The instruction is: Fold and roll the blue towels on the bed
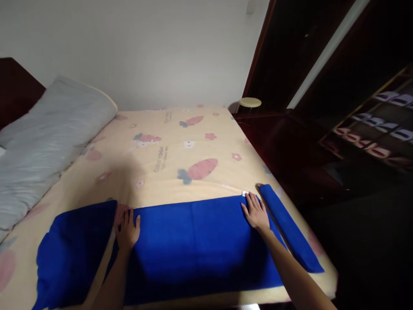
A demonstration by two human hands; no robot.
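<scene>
A blue cloth [193, 245] lies flat across the near part of the bed, with a small white tag [245, 193] at its far right corner. On its far left corner rests my left hand [128, 230], fingers apart and holding nothing. My right hand [256, 212] lies spread on the far right corner, just beside the tag. Left of my left hand is another blue cloth [74, 254], looser and partly in shadow. A narrow folded blue strip [290, 228] lies to the right of the flat cloth, near the bed's edge.
The bed [167, 181] has a cream sheet with carrot prints. Grey pillows [61, 116] sit at the left. Beyond the bed's far right corner stands a round stool [250, 102]. A rack of slippers [374, 125] is at the right.
</scene>
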